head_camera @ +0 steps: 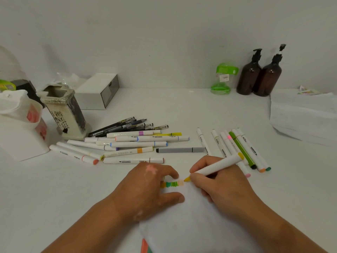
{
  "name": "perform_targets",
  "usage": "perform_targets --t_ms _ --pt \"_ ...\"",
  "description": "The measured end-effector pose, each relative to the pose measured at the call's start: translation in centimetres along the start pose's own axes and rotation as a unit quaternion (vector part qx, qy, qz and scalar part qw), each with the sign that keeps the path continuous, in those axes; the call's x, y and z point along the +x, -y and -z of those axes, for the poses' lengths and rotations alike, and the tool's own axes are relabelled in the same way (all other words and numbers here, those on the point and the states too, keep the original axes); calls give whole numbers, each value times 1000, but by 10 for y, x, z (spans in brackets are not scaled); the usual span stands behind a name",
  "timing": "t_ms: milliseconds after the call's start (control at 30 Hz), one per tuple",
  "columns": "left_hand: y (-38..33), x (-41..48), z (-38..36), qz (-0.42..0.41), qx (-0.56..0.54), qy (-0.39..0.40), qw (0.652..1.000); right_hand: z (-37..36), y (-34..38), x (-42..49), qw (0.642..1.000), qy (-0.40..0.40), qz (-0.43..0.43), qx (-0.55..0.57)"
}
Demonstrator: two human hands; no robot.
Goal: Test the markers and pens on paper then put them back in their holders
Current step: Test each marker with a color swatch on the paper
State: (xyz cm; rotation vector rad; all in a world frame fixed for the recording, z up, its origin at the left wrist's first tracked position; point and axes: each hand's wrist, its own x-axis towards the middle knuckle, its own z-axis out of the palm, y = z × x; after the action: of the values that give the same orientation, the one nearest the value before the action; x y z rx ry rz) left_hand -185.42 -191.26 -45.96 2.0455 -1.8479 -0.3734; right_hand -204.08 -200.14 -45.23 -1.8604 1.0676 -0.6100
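The white paper [191, 225] lies nearest on the tabletop [54, 189]. The left hand [151, 187] rests on the paper's left edge, fingers and thumb pressing it down and gripping nothing that can be made out. The right hand [215, 183] grips a white marker [218, 166], whose yellow tip touches the paper just beside a row of colour swatches [172, 184]. Beyond the paper to the left lies a heap of markers [135, 145] with black pens [124, 126] behind it. Farther left stand a patterned holder [67, 114] and a white holder [18, 125]. Beyond the paper to the right, more markers [242, 145] lie side by side.
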Motion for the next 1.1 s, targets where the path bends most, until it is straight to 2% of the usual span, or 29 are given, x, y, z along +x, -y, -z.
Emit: perform_targets --t_ms 400,1100 --pt "1 1 -1 6 3 4 1000 2 -2 1 999 24 6 -20" --pt "-1 0 2 4 0 5 1000 1 -4 4 1000 1 -1 -29"
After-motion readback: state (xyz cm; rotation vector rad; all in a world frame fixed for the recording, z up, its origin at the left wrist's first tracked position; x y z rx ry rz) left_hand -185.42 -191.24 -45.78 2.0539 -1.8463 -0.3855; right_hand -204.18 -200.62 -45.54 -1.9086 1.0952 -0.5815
